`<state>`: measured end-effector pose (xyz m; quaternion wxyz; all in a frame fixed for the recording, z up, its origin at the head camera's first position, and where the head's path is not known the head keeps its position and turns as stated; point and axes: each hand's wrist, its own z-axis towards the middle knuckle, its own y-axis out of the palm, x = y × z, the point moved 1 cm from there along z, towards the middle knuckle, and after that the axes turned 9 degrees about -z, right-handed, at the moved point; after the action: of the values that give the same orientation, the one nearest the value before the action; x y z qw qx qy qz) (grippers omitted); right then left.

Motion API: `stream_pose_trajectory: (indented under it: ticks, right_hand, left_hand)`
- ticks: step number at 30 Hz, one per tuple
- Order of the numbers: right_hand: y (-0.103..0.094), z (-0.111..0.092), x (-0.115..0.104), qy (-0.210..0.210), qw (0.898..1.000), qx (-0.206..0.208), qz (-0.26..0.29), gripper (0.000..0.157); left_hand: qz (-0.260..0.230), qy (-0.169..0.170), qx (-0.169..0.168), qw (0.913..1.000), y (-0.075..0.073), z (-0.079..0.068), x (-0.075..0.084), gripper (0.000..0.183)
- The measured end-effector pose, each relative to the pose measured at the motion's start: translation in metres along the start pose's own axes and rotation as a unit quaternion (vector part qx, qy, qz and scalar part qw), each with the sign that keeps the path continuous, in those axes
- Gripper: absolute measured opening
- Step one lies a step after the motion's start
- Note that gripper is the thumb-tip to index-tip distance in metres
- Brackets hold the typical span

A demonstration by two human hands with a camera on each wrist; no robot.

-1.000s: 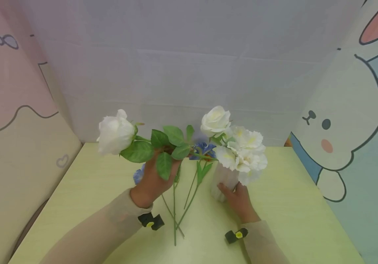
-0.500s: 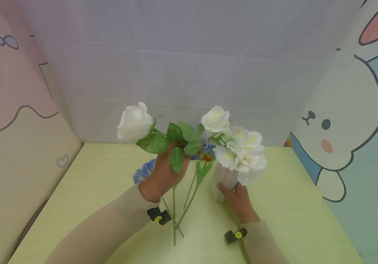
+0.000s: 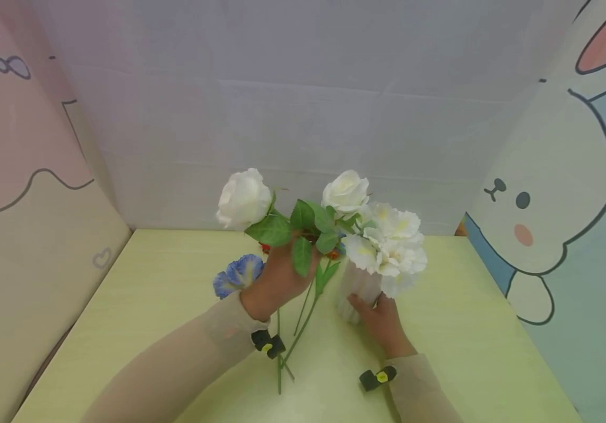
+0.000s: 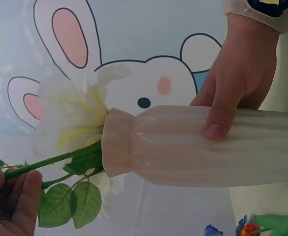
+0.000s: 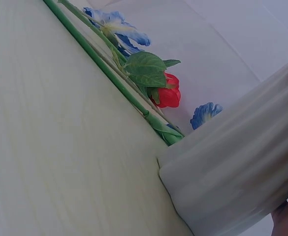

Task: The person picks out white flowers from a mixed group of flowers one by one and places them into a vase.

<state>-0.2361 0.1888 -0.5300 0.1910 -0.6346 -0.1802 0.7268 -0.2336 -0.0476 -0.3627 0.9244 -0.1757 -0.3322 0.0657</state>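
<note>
My left hand [image 3: 284, 276] holds a long-stemmed white rose [image 3: 244, 198] by its green stem, the bloom pointing left. In the left wrist view, that stem [image 4: 45, 160] runs from the pinching fingers to the mouth of a ribbed white vase [image 4: 178, 157]. My right hand [image 3: 384, 326] grips the vase's side, with the thumb across its front. Another white rose [image 3: 346, 192] and a ruffled white flower [image 3: 389, 249] stand at the vase's mouth and hide it in the head view.
Left of the vase, several flowers lie on the pale yellow table [image 3: 466, 329]: a blue flower [image 3: 239, 275], a red rose [image 5: 168, 92] and others with long green stems [image 3: 303, 323]. Behind is a pale wall sheet [image 3: 292, 117], with cartoon-printed panels on both sides.
My left hand has moved right with the white rose, towards the vase, and more of the blue flower on the table shows. My right hand and the vase have stayed in place.
</note>
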Motion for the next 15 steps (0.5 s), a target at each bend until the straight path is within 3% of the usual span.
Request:
stream_pose_trajectory:
  ticks: [3, 10, 13, 15]
  right_hand:
    - [0.0001, -0.0002, -0.0004, -0.007, 1.0, 0.0, 0.003, 0.055]
    - [-0.0004, 0.0003, 0.0015, -0.022, 1.0, -0.001, 0.015, 0.057]
    - [-0.0008, -0.0002, 0.0015, -0.024, 1.0, -0.001, 0.017, 0.058]
    - [-0.0006, -0.0001, 0.0017, -0.023, 1.0, -0.002, 0.016, 0.057]
  left_hand:
    - [-0.027, -0.006, 0.01, 0.9996, 0.0029, 0.0021, -0.002, 0.012]
    - [-0.008, 0.034, 0.03, 0.9989, 0.0064, 0.001, -0.006, 0.006]
    - [-0.021, 0.017, 0.043, 0.9987, 0.0089, 0.0023, -0.0066, 0.004]
    - [-0.031, -0.018, 0.046, 0.9983, 0.0104, 0.0043, -0.0065, 0.011]
